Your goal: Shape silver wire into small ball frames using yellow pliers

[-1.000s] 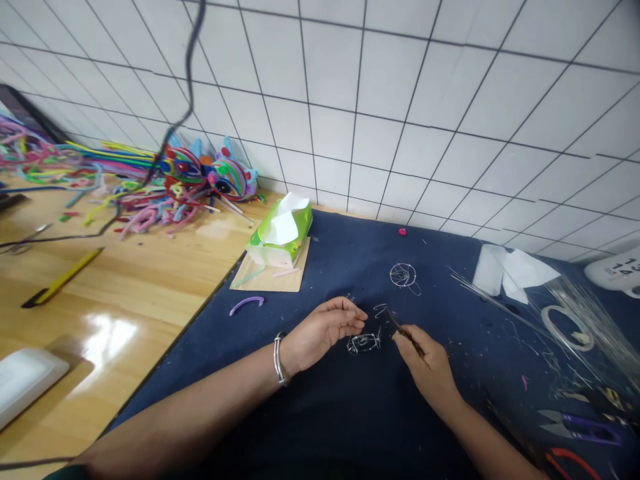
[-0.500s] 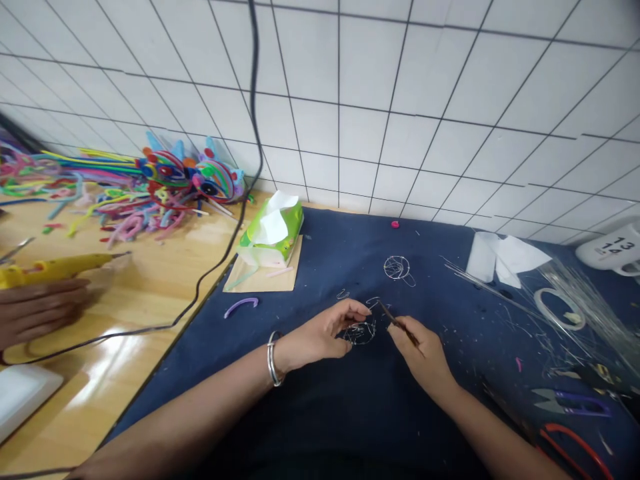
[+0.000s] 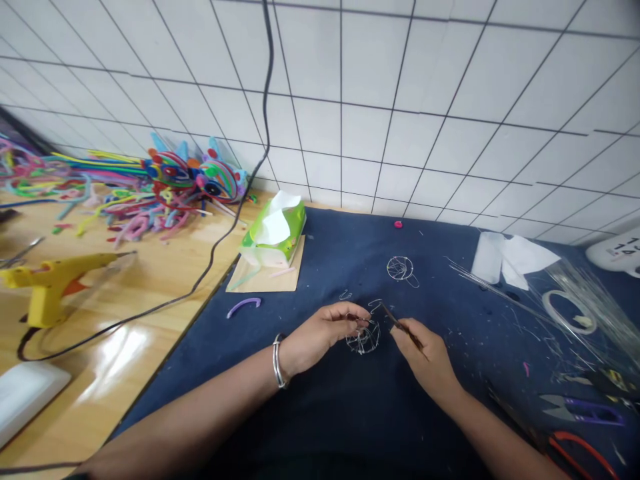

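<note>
My left hand [image 3: 323, 333], a silver bangle on its wrist, is closed with thumb and fingers pinching the upper edge of a small round wire frame [image 3: 363, 341]. Thin wires cross inside the frame; its part under the fingertips is hidden. In my right hand [image 3: 423, 350] is a slim dark pair of tweezers [image 3: 400, 325], pointing up and left. By its tip is a small bent wire [image 3: 375, 305]; whether the tip grips it I cannot tell. Another bent wire [image 3: 345, 294] lies just beyond my left hand. Farther back rests a second round wire frame [image 3: 400, 268].
A tissue pack [image 3: 275, 230] sits on a wooden board [image 3: 285, 281]. At left are a yellow glue gun [image 3: 55, 280], its black cord [image 3: 165, 310] and colourful pipe cleaners [image 3: 135, 220]. On the right lie loose wires [image 3: 595, 300], purple snips [image 3: 585, 408] and a red-handled tool [image 3: 583, 447].
My left hand has closed on the round wire frame and tipped it up. My right hand stays nearly still. A co-worker's hand set down the glue gun at left and left view.
</note>
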Available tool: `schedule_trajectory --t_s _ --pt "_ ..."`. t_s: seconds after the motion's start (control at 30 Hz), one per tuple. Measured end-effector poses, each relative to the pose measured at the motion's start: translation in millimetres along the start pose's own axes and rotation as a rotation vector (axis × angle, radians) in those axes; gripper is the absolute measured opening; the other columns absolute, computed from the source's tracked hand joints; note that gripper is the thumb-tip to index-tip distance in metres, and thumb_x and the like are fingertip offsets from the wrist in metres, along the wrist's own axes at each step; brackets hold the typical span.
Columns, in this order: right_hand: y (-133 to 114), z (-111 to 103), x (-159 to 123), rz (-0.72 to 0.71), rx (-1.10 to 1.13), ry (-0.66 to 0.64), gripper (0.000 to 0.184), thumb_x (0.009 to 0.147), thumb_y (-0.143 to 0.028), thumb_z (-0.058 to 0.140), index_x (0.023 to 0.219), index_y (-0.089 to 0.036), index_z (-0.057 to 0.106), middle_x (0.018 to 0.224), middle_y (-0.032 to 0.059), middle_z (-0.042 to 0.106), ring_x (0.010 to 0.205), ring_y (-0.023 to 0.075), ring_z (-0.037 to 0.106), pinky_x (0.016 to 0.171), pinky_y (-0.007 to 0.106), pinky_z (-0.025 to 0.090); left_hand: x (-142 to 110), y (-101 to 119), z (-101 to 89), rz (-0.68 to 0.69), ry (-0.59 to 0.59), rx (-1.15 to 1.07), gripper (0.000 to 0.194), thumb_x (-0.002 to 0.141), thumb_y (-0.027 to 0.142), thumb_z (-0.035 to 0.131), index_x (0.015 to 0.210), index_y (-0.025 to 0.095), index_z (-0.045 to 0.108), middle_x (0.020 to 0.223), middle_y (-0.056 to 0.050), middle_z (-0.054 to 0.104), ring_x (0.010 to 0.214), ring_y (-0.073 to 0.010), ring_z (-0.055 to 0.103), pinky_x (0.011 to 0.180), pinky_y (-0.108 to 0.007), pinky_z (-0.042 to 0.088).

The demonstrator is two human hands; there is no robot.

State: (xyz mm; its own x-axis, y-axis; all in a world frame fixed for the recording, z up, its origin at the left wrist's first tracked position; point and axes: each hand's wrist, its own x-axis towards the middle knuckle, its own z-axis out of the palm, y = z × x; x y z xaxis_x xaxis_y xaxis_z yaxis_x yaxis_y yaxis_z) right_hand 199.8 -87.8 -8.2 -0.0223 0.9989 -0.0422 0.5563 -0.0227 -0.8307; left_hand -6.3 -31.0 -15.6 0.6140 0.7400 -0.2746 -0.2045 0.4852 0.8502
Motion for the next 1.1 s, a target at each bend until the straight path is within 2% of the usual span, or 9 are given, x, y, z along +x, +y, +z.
schedule_trajectory --t_s 0.17,0.4,0.63,0.9,1.1 --pt "-0.7 -0.4 0.7 0.002 -0.005 -0.006 0.023 0.085 -0.04 0.044 0.082 -0.02 0.055 0.065 -0.0028 0.045 0.059 0.0103 0.042 0.056 0.022 0.035 -0.7 0.8 0.7 -0.018 -0.033 -0.141 0.024 0.074 0.007 0.056 0.096 0.012 0.062 0.105 -0.011 0.061 0.102 -0.0214 0.054 0.095 -0.037 0.037" --pt "-0.9 0.2 0.4 0.011 0.003 -0.006 0.024 0.084 -0.041 0.044 0.081 -0.02 0.055 0.065 -0.002 0.045 0.059 0.011 0.042 0.054 0.022 0.035 -0.7 0.3 -1.1 -0.017 -0.044 -0.2 0.026 0.073 0.007 0.058 0.097 0.013 0.063 0.106 -0.011 0.061 0.102 -0.0214 0.055 0.096 -0.037 0.036" --pt "0.0 0.7 -0.1 0.003 0.003 0.002 0.023 0.084 -0.041 0.045 0.081 -0.02 0.056 0.065 -0.0019 0.046 0.058 0.0112 0.043 0.054 0.022 0.035 0.6 -2.7 -1.9 -0.018 0.002 -0.215 0.021 0.075 0.01 0.058 0.096 0.011 0.063 0.107 -0.011 0.061 0.1 -0.0201 0.056 0.095 -0.036 0.037" --pt "-1.9 0.3 -0.2 -0.002 -0.003 0.006 0.023 0.084 -0.04 0.045 0.081 -0.02 0.056 0.065 -0.002 0.046 0.059 0.0113 0.043 0.056 0.022 0.035 -1.3 0.3 1.5 -0.001 0.037 -0.136 0.023 0.072 0.009 0.061 0.095 0.012 0.064 0.108 -0.009 0.061 0.103 -0.0205 0.054 0.095 -0.036 0.036" --pt "-6.1 1.1 -2.4 0.043 0.059 -0.006 0.024 0.084 -0.042 0.045 0.082 -0.02 0.057 0.068 -0.0014 0.048 0.061 0.0118 0.044 0.056 0.022 0.036 -1.8 2.1 3.7 0.003 0.059 -0.106 0.022 0.072 0.009 0.061 0.093 0.012 0.065 0.109 -0.009 0.06 0.103 -0.0202 0.053 0.095 -0.035 0.034"
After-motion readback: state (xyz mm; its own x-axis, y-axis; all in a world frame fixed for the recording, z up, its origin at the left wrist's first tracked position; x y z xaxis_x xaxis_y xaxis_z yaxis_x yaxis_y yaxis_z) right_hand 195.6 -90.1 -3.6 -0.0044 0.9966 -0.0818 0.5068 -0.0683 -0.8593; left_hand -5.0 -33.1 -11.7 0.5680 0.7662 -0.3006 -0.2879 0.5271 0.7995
